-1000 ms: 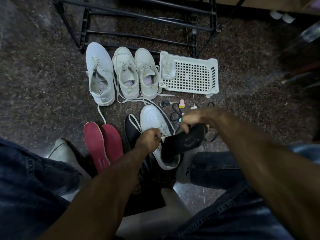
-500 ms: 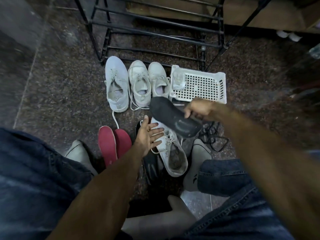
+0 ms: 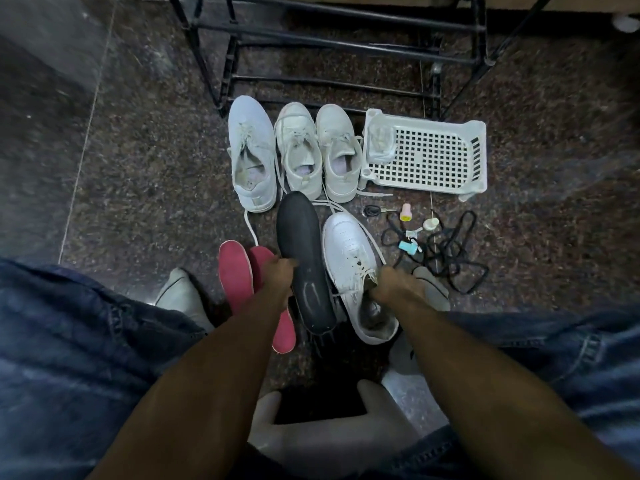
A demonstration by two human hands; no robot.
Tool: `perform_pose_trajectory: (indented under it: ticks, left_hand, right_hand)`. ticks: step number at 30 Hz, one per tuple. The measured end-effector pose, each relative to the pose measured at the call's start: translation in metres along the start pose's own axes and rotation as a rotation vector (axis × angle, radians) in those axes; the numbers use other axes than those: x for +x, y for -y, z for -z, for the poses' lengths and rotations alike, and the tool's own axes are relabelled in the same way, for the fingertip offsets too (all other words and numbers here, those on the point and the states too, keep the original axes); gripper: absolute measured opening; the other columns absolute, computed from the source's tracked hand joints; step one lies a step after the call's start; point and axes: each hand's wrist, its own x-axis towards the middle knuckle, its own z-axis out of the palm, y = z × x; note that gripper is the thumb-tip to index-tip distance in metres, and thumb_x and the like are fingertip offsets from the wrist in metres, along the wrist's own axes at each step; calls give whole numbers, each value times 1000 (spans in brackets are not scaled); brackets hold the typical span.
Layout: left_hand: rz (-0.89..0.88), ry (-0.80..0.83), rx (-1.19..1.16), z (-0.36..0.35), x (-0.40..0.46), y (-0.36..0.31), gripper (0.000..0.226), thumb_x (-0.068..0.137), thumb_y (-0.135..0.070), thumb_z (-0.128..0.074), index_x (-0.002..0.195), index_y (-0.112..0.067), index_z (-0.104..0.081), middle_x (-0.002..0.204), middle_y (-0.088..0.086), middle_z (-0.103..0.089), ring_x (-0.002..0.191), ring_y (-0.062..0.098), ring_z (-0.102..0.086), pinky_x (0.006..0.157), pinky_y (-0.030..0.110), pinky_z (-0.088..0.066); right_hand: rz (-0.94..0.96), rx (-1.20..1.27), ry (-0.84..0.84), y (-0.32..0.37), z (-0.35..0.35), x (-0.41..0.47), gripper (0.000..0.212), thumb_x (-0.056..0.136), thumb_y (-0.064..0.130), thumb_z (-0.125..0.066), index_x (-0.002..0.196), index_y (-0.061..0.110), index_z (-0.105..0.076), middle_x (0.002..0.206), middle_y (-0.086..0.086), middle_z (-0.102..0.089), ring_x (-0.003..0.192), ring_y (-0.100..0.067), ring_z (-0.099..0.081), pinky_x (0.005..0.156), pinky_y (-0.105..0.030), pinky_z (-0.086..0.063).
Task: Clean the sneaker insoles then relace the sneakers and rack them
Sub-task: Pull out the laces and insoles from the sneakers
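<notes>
A black insole (image 3: 304, 258) lies lengthwise in front of me, and my left hand (image 3: 278, 275) grips its left edge near the middle. Just right of it stands a white sneaker (image 3: 353, 268) with loose white laces; my right hand (image 3: 394, 284) holds the sneaker at its opening, fingers curled on the upper. Two red insoles (image 3: 239, 271) lie side by side to the left. Three more white sneakers (image 3: 298, 150) stand in a row farther away. The black shoe rack (image 3: 332, 46) is behind them.
A white plastic basket (image 3: 429, 157) holding a small clear packet sits right of the sneaker row. A tangled black lace (image 3: 446, 251), scissors (image 3: 372, 212) and small pastel items lie on the dark speckled floor. My socked feet and jeans-clad knees frame the near side.
The black insole passed from my right hand to my left and came down beside the white sneaker. My right hand dropped onto the sneaker's opening. The view shifted.
</notes>
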Motion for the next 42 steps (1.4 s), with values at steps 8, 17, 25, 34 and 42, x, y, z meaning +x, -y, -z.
perform_pose_trajectory:
  ticks: [8, 17, 25, 34, 42]
  left_hand:
    - [-12, -228, 168, 20, 16, 10, 34, 88, -3, -53, 119, 10, -58, 118, 22, -62, 109, 37, -59, 93, 43, -49]
    - [78, -276, 373, 25, 23, 29, 44, 90, -20, -54, 128, 3, -53, 126, 16, -58, 115, 37, -58, 93, 40, -51]
    - [70, -156, 364, 6, 18, 43, 33, 91, -1, -53, 120, 15, -55, 119, 25, -61, 110, 38, -60, 86, 37, -48]
    - [182, 145, 170, -14, 8, 45, 24, 98, -4, -39, 103, -20, -57, 90, 1, -63, 72, 15, -59, 52, 26, -48]
    - [-4, -228, 497, 28, 34, 24, 38, 92, -9, -46, 122, 13, -55, 123, 27, -59, 116, 41, -56, 95, 41, -45]
  right_hand:
    - [138, -13, 265, -8, 77, 3, 20, 88, 9, -51, 91, -8, -61, 71, -16, -65, 84, -41, -70, 76, -50, -59]
    - [53, -35, 249, -23, 199, -3, 22, 86, 4, -63, 103, -9, -57, 96, -36, -64, 80, -46, -69, 62, -48, -60]
    - [75, 145, 94, -23, 212, -1, 10, 83, -6, -64, 85, -3, -55, 99, -25, -53, 82, -47, -64, 46, -45, -57]
    - [128, 175, 111, -23, 185, 9, 10, 84, -1, -67, 82, 0, -57, 97, -20, -51, 78, -42, -65, 52, -46, -59]
    - [208, 180, 88, -8, 174, 11, 13, 83, 1, -66, 77, 4, -55, 92, -17, -52, 71, -37, -65, 47, -32, -55]
